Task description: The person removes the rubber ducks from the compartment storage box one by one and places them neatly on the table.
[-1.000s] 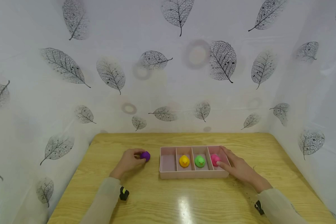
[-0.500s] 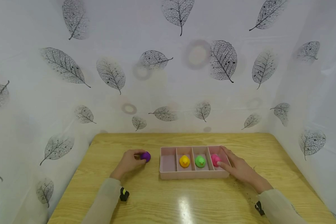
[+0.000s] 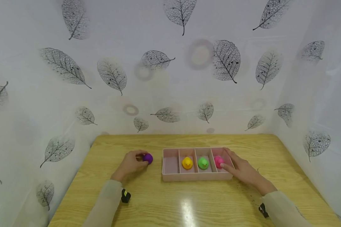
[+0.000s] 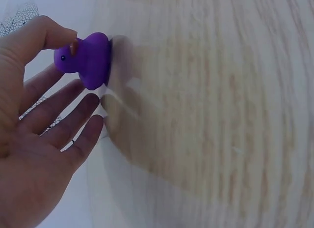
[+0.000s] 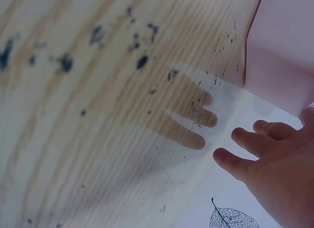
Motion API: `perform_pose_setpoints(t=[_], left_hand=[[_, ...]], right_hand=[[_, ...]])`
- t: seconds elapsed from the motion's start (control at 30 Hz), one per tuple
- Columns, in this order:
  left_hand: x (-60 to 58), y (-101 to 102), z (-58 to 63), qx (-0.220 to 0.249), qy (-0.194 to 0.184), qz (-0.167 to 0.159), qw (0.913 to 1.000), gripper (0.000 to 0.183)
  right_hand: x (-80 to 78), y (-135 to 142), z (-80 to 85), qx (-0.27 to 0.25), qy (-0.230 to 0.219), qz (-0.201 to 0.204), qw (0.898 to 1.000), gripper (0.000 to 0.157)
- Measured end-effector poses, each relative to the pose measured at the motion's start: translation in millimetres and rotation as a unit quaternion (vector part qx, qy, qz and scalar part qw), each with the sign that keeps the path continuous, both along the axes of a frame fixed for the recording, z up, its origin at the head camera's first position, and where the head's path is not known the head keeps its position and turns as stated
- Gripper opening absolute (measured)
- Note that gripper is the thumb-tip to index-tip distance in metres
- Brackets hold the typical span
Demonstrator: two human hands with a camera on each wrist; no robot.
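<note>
A small purple rubber duck (image 4: 94, 61) is pinched by my left hand (image 3: 129, 164) between thumb and index finger, at the left of a pink divided box (image 3: 197, 177). In the left wrist view the other fingers extend loosely. Across the table, my right hand (image 3: 245, 170) lies over the box's right end. Its thumb tip overlaps a pink duck (image 3: 218, 161) in the rightmost compartment, and its index fingertip is at the far right corner. I cannot tell whether it grips anything. Its other fingers extend outside the box (image 5: 282, 41) in the right wrist view.
A yellow duck (image 3: 187, 163) and a green duck (image 3: 203, 163) sit in the box's two middle compartments. The leftmost compartment holds no duck. A leaf-printed white curtain (image 3: 170, 85) closes off the back and sides of the wooden table (image 3: 159, 205).
</note>
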State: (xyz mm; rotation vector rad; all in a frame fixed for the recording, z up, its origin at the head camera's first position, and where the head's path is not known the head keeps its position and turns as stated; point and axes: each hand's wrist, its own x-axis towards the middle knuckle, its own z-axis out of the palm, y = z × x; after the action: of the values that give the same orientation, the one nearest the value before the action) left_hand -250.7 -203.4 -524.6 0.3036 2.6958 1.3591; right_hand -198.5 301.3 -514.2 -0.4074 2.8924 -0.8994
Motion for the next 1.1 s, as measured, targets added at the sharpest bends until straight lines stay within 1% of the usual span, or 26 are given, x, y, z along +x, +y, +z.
perform_pose_setpoints(t=[0.17,0.3,0.4,0.47,0.57,0.67,0.83,1.1], left_hand=[[0.5,3,11.2,-0.014,-0.001,0.009,0.9999,0.047],[0.1,12,22.6,-0.016,0.046,-0.011,0.9987,0.046],[0.8,21,32.4,-0.013,0.091,-0.031,0.9952,0.043],[2.3,28,39.1,-0.008,0.105,-0.040,0.9937,0.043],[4.5,39,48.6,0.011,0.111,-0.055,0.9922,0.045],[6.3,49,55.7,0.011,0.123,-0.072,0.9898,0.046],[7.6,64,61.1,-0.008,0.139,-0.086,0.9865,0.044],[8.9,82,62.2,0.012,0.144,-0.116,0.9828,0.044]], right_hand=[[-0.3,0,0.1,0.000,-0.003,-0.003,1.000,0.085],[0.4,0,-0.2,0.000,-0.002,-0.005,1.000,0.084],[1.3,-1,0.3,-0.003,-0.002,-0.006,1.000,0.084],[1.9,-1,0.7,-0.006,-0.004,-0.007,1.000,0.084],[2.5,-1,1.2,-0.008,-0.004,-0.009,1.000,0.084],[2.4,-1,1.3,-0.007,-0.001,-0.008,1.000,0.084],[1.5,-1,1.0,-0.006,0.001,-0.007,1.000,0.084],[1.2,-1,3.0,-0.005,-0.001,-0.007,1.000,0.084]])
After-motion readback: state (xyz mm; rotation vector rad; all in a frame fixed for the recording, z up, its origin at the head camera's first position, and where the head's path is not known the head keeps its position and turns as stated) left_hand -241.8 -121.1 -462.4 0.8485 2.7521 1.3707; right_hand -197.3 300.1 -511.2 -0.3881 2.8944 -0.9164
